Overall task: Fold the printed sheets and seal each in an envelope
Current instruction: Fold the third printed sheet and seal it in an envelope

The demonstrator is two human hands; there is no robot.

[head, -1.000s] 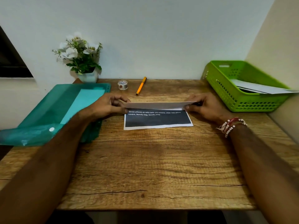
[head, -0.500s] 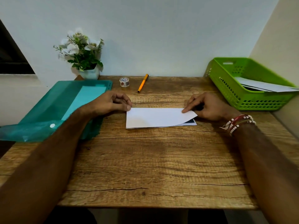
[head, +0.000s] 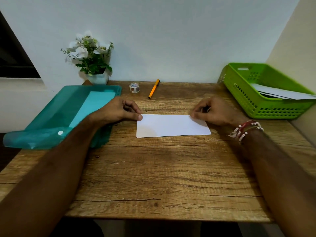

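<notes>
A folded white sheet lies flat in the middle of the wooden table, its blank side up and the print hidden. My left hand rests at its far left corner, thumb tip pressing on the paper. At the far right corner my right hand pinches the sheet's edge with curled fingers. White envelopes lie in the green basket at the right.
A teal plastic folder with papers inside lies open at the left, partly under my left forearm. A small tape roll, an orange pen and a potted white flower stand along the wall.
The raised far flap came down over the printed black panel, so the sheet now lies fully folded and flat. Both hands moved onto its far corners.
</notes>
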